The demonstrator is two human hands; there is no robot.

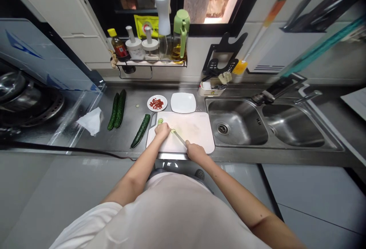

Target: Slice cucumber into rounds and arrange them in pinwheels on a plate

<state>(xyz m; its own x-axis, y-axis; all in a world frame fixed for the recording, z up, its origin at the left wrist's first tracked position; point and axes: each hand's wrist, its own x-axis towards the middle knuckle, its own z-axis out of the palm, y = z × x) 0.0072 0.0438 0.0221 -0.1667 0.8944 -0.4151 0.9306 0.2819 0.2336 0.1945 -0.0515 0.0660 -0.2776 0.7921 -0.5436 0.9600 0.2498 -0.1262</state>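
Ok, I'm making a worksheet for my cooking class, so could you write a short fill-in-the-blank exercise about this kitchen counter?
1. The right hand grips a ____.
2. The chopped pieces on the round plate are ____ in colour.
3. Counting the dark green cucumbers lying on the counter gives ____.
4. In the picture, the double sink is to the ____ of the cutting board.

Missing words: knife; red; three; right.
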